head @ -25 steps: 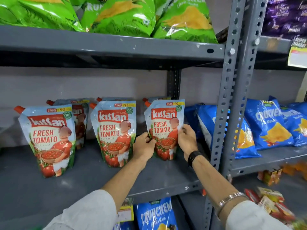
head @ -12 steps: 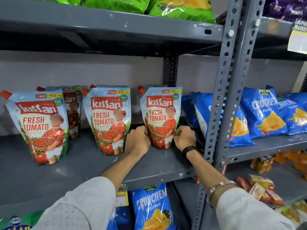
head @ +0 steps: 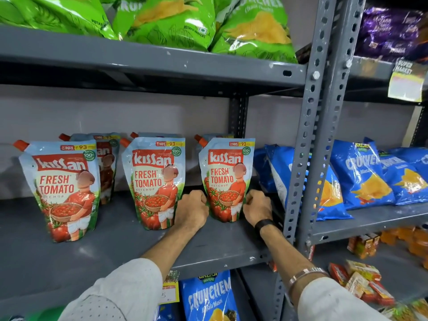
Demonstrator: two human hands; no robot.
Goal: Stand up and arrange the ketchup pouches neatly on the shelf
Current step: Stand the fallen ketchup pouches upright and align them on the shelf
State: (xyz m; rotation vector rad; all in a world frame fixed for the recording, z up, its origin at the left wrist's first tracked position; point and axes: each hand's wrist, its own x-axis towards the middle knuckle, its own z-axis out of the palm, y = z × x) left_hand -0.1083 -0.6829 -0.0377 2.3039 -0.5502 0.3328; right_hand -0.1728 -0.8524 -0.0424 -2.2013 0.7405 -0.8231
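Grey metal shelf (head: 129, 256) in a shop aisle, w/ a perforated upright (head: 308, 144) just right of the right hand. Left hand (head: 191, 210) and right hand (head: 257, 207) sit low on the shelf, one each side of the rightmost front ketchup pouch (head: 226, 179), which stands upright btwn them. Both hands are curled into loose fists w/ knuckles up; fingers press the pouch's lower edges, but can't tell if either really grips it or just steadies it. Black band on the right wrist, metal bangle further up that forearm. Just left of the left hand, touching or nearly so, stands the middle pouch (head: 154, 181), upright. Well left of that, a third front pouch (head: 62, 191), also upright, leaning slightly. More pouches stand behind the front row, mostly hidden; red spouts show at top left corners. Right of the right hand, past the upright: blue chip bags (head: 361, 174). Above the hands, on the next shelf up: green chip bags (head: 166, 22).
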